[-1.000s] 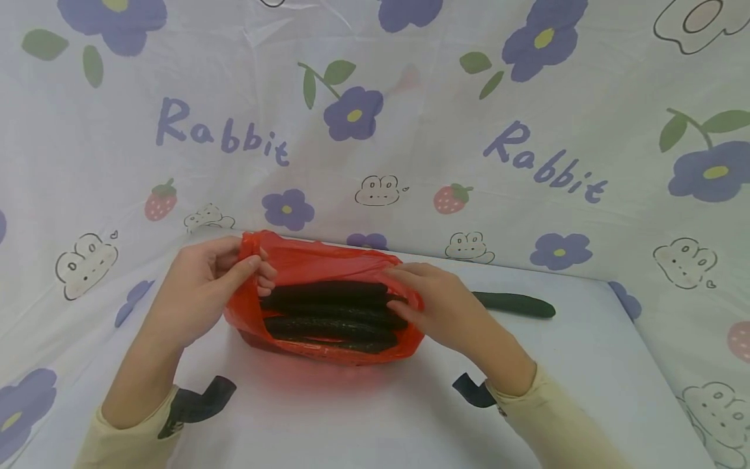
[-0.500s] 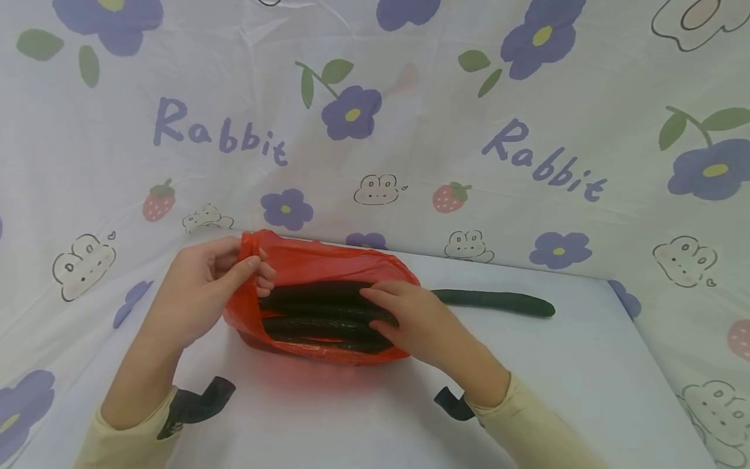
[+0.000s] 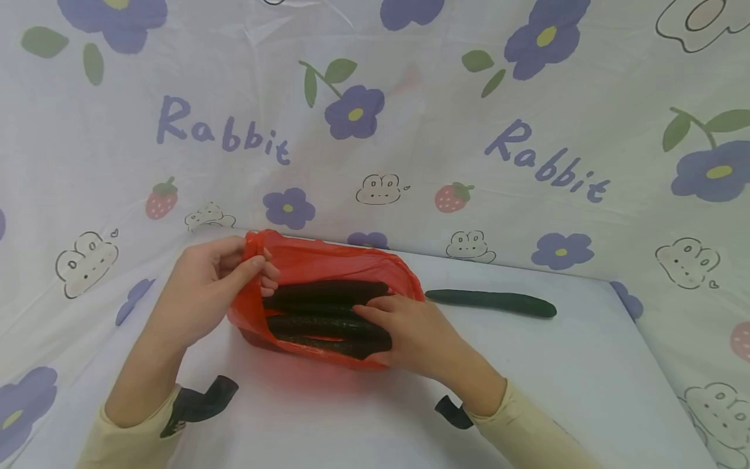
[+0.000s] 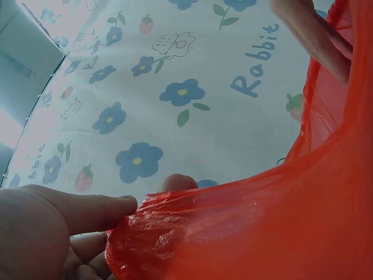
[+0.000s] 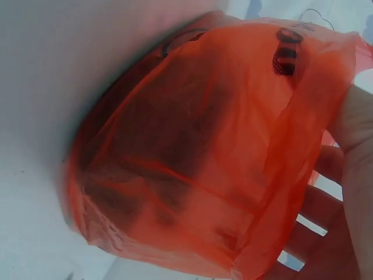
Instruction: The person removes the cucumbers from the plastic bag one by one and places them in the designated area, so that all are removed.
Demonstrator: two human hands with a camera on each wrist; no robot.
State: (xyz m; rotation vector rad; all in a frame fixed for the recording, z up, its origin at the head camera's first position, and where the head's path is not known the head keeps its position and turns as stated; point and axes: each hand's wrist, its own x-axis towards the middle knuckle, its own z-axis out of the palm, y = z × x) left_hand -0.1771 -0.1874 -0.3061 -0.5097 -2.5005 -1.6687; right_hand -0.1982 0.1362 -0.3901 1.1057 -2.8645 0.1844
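Note:
A red plastic bag [image 3: 328, 260] lies on its side with its mouth toward me, several dark green cucumbers [image 3: 328, 326] inside. My left hand [image 3: 202, 283] pinches the gathered left edge of the mouth between thumb and fingers; in the left wrist view the thumb [image 4: 99, 211] presses on the film. At the right side of the mouth, my right hand [image 3: 418, 335] reaches over the cucumbers with loosely bent, spread fingers, its thumb near the front rim. The right wrist view has these fingers [image 5: 317, 210] behind the bag's edge, the thumb tip hidden by red film.
One more cucumber [image 3: 492, 303] lies outside the bag, to its right on the white table [image 3: 586, 378]. A patterned cloth [image 3: 410, 150] hangs behind the table. Black straps [image 3: 202, 398] stick out at both cuffs.
My right hand has moved left and down from the bag's right edge to over the cucumbers' right ends, uncovering the loose cucumber. My left hand keeps its pinch on the bag.

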